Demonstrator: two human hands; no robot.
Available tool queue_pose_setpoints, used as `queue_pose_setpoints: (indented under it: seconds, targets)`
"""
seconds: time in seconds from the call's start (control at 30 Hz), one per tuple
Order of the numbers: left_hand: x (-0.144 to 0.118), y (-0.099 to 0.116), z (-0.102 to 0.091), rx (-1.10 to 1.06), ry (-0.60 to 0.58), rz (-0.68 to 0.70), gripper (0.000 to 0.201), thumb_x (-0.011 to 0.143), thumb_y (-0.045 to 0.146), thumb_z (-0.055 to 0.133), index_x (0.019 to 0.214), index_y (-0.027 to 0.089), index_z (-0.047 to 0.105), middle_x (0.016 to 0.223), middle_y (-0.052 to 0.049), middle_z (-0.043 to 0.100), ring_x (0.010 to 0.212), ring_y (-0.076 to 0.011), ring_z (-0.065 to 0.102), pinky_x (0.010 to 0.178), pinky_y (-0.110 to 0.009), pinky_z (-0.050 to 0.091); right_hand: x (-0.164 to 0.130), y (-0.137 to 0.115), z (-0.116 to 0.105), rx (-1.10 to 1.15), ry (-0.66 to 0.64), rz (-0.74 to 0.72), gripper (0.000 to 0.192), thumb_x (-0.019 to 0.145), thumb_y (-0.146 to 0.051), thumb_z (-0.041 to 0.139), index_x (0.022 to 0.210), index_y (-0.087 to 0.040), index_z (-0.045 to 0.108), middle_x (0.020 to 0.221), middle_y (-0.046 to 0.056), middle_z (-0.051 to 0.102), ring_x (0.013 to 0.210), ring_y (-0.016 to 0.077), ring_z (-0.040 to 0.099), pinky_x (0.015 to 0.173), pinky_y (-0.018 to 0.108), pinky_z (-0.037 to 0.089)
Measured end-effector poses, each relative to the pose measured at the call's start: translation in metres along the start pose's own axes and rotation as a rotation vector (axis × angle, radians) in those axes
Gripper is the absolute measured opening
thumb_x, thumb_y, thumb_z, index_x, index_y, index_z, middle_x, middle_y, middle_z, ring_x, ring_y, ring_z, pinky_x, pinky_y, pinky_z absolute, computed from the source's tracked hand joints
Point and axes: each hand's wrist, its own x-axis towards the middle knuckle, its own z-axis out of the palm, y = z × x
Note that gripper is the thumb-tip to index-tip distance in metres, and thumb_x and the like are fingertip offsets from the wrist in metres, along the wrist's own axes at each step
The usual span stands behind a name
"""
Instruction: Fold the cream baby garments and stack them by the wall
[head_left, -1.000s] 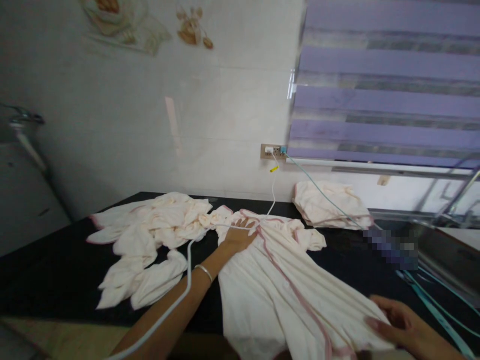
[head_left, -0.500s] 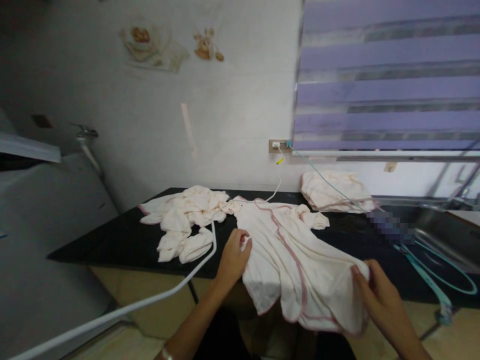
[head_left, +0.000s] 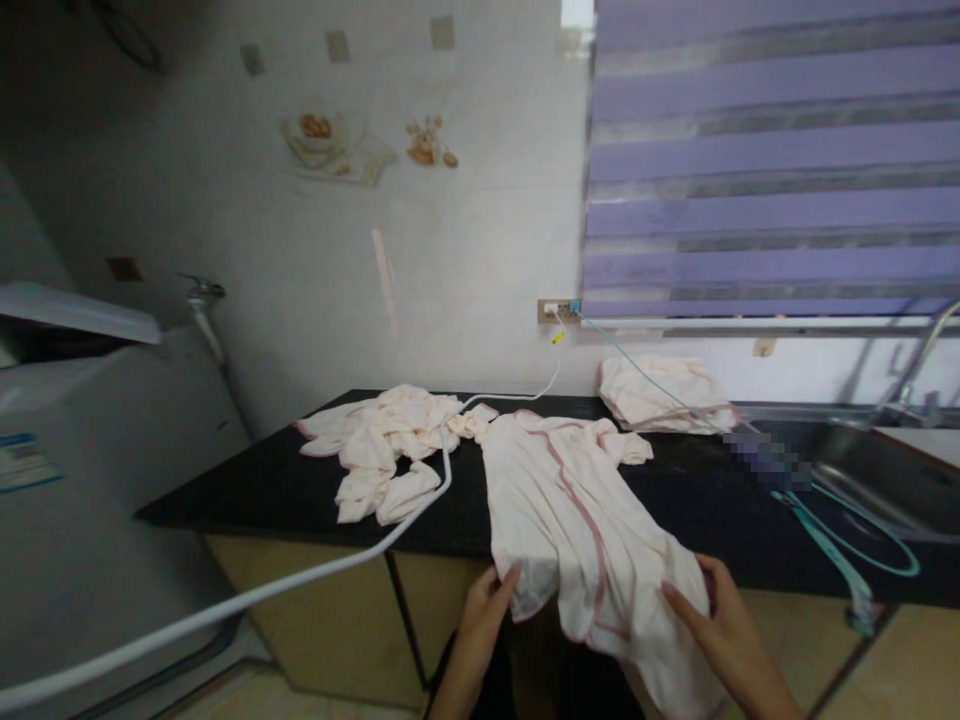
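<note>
Both hands, left [head_left: 484, 610] and right [head_left: 712, 625], grip the gown [head_left: 570, 510] hem overhanging the counter [head_left: 300, 490] edge.

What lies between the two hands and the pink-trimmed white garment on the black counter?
Nothing visible does. The left hand and the right hand already touch the garment at its lower hem, which hangs over the counter edge.
</note>
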Motion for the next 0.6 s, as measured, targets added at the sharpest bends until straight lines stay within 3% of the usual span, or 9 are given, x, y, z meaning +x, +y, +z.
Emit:
queue_pose_setpoints:
  seconds: [0.07, 0.17, 0.3, 0.43, 0.5, 0.6]
  targets:
    - [0.001, 0.002, 0.005, -0.008, 0.074, 0.057, 0.071, 0.057, 0.079, 0.076, 0.087, 0.015, 0.078, 0.092, -0.015, 0.079, 0.108, -0.0397, 0.070, 0.099, -0.049, 0.054, -0.003, 0.015, -0.002, -0.003, -0.033, -0.008, 0.052, 0.079, -0.059, 0.064, 0.114, -0.021, 0.057, 0.110, 0.011, 0.074, 0.103, 0.0287, 0.071, 0.090, 0.039, 0.056]
    - [-0.001, 0.001, -0.010, 0.032, 0.230, 0.118, 0.069, 0.067, 0.080, 0.068, 0.093, 0.016, 0.076, 0.100, -0.016, 0.079, 0.115, -0.0387, 0.068, 0.102, -0.047, 0.052, -0.006, 0.038, -0.009, -0.057, -0.031, -0.031, 0.045, 0.083, -0.062, 0.058, 0.101, -0.021, 0.062, 0.103, 0.011, 0.075, 0.098, 0.0288, 0.071, 0.087, 0.038, 0.056]
    - [-0.006, 0.006, -0.060, 0.167, 0.346, 0.121, 0.067, 0.072, 0.077, 0.061, 0.097, 0.016, 0.072, 0.100, -0.014, 0.078, 0.109, -0.0368, 0.070, 0.099, -0.045, 0.054, -0.007, 0.058, -0.019, -0.089, 0.051, 0.026, 0.051, 0.084, -0.066, 0.052, 0.101, -0.020, 0.066, 0.102, 0.012, 0.076, 0.099, 0.0296, 0.072, 0.087, 0.038, 0.057]
    - [-0.009, 0.020, -0.115, 0.379, 0.374, 0.000, 0.058, 0.067, 0.073, 0.062, 0.087, 0.019, 0.069, 0.089, -0.010, 0.078, 0.097, -0.0358, 0.072, 0.093, -0.042, 0.056, -0.013, 0.063, -0.021, -0.116, -0.065, 0.170, 0.058, 0.079, -0.072, 0.055, 0.098, -0.020, 0.069, 0.097, 0.012, 0.078, 0.093, 0.0311, 0.074, 0.083, 0.039, 0.060]
    - [-0.010, 0.024, -0.137, 0.461, 0.380, -0.057, 0.053, 0.066, 0.072, 0.060, 0.080, 0.021, 0.068, 0.082, -0.008, 0.077, 0.094, -0.0354, 0.072, 0.090, -0.041, 0.056, -0.020, 0.064, -0.017, -0.111, -0.095, 0.177, 0.058, 0.080, -0.074, 0.054, 0.096, -0.021, 0.070, 0.097, 0.011, 0.079, 0.093, 0.0322, 0.075, 0.083, 0.041, 0.060]
    - [-0.015, 0.023, -0.160, 0.597, 0.371, -0.066, 0.046, 0.068, 0.068, 0.057, 0.076, 0.024, 0.066, 0.075, -0.005, 0.075, 0.084, -0.0338, 0.073, 0.080, -0.040, 0.058, -0.034, 0.067, -0.010, -0.101, -0.026, 0.135, 0.054, 0.085, -0.073, 0.048, 0.097, -0.024, 0.068, 0.096, 0.010, 0.078, 0.092, 0.0323, 0.075, 0.082, 0.043, 0.061]
